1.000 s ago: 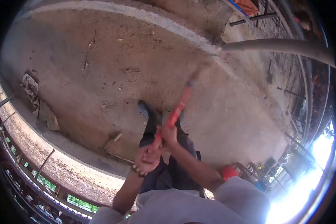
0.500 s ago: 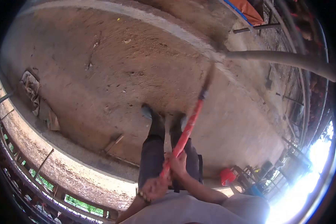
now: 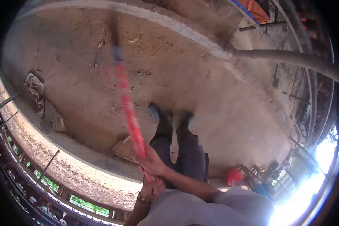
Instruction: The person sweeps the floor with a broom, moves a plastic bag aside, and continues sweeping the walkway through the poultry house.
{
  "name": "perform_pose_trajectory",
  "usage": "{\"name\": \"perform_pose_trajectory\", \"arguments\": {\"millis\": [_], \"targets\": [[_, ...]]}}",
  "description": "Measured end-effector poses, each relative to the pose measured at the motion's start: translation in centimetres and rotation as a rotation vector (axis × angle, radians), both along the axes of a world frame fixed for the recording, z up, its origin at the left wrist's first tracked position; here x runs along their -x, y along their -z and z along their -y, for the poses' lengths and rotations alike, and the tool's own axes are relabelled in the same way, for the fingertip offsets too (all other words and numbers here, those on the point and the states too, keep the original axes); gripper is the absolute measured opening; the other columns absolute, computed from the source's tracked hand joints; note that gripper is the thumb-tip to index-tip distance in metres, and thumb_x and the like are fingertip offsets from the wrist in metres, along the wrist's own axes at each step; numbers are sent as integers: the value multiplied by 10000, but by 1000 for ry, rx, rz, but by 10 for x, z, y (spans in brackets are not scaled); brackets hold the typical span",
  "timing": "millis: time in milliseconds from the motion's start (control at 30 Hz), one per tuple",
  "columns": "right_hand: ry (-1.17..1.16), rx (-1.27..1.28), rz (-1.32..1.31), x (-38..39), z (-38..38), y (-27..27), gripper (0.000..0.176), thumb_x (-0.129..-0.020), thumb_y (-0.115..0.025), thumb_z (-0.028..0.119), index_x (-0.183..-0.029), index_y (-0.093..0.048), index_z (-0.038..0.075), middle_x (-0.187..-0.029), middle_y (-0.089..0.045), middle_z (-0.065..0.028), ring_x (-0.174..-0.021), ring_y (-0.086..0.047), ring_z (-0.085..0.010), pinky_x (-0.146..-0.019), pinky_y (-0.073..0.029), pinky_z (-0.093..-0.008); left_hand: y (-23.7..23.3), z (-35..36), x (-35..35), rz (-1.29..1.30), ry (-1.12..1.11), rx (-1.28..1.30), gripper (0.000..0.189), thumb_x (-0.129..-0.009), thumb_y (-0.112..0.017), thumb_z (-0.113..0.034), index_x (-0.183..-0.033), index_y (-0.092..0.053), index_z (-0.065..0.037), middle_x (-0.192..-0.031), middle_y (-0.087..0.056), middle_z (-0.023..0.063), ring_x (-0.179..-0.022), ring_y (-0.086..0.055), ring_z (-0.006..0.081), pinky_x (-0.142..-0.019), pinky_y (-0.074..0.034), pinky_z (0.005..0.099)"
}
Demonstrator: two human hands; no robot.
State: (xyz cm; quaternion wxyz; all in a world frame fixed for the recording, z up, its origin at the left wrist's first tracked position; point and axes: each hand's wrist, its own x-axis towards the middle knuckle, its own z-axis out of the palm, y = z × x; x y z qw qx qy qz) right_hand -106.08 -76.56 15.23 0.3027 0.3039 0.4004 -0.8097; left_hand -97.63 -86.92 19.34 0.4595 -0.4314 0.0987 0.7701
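A broom (image 3: 129, 109) with a long red handle slants up and to the left in the head view. A grey band joins the handle to its dark brown end, which is smeared by motion over the dirt-covered floor. My left hand (image 3: 153, 189), with a beaded bracelet at the wrist, is wrapped round the handle's near end, close to my body. Farther up the handle, my right hand (image 3: 153, 162) grips it in front of my thighs. Both my feet stand on the floor beyond.
Along the left runs a low concrete ledge (image 3: 79, 154) beside railings. A crumpled sack (image 3: 34, 88) lies at the left. A thick pole (image 3: 286, 59) juts in from the right. A red container (image 3: 234, 176) stands at the lower right.
The broom has swung from the upper right across to the upper left. My right hand has moved left with the handle, while my left hand stays near its end.
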Motion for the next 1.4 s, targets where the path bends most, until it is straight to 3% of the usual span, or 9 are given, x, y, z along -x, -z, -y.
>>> {"name": "perform_pose_trajectory", "arguments": {"millis": [133,233,433,533,667,767,900,1167,1400], "targets": [[426,-300,596,-53,-17,-34,240,-798,-551,23,-974,-406,98,-630,-468,-14,-445,-464,-110,-369,-402,-266,-21,13,6,39,640,-11,94,-836,-555,-123,-861,-465,-120,-578,-411,-37,-444,-381,38,-399,-280,179],[722,-423,771,-56,-4,36,159,-792,-559,32,-851,-426,96,-616,-469,-17,-440,-451,-117,-371,-407,-278,53,38,20,251,545,-198,95,-836,-553,-128,-848,-467,-89,-585,-406,-38,-456,-380,37,-396,-283,176],[-89,141,283,46,34,169,119,-775,-544,69,-833,-448,30,-588,-451,-7,-444,-445,-101,-395,-399,-279,109,3,68,56,35,437,134,-814,-515,-70,-699,-445,-79,-573,-402,-17,-453,-383,61,-390,-310,197],[-129,181,58,52,37,111,162,-772,-570,70,-859,-437,36,-572,-444,2,-419,-445,-89,-372,-390,-265,78,1,38,-989,505,860,157,-804,-516,-46,-677,-434,-88,-565,-400,-11,-415,-370,77,-371,-296,209],[25,-29,136,-21,20,32,214,-791,-592,85,-904,-415,46,-564,-444,-8,-402,-452,-85,-342,-381,-245,49,36,-40,169,257,132,167,-823,-530,-70,-679,-446,-76,-543,-383,-25,-378,-352,66,-345,-305,227],[335,-278,377,-82,4,33,158,-771,-580,64,-852,-446,37,-550,-453,-27,-402,-460,-113,-341,-389,-269,19,19,-32,73,514,28,133,-831,-548,-122,-733,-471,-74,-528,-384,-35,-389,-363,50,-338,-301,210],[625,-456,566,-108,4,140,103,-738,-564,43,-747,-463,26,-557,-475,-42,-418,-482,-161,-361,-402,-313,139,46,-30,458,462,-125,114,-809,-561,-123,-849,-464,-81,-557,-382,-49,-398,-333,31,-348,-256,166],[-185,31,-81,-91,-16,156,145,-767,-606,70,-771,-465,34,-544,-486,-31,-398,-478,-124,-359,-398,-281,131,-64,-87,-19,24,587,147,-777,-521,-45,-663,-439,-87,-524,-390,-34,-402,-351,52,-347,-270,204],[567,-113,293,-317,-1,59,197,-770,-598,55,-851,-422,87,-601,-444,-2,-428,-450,-107,-365,-396,-246,43,3,-231,-67,770,164,111,-805,-536,-45,-779,-436,-86,-559,-377,-34,-407,-342,48,-328,-243,196]]}}
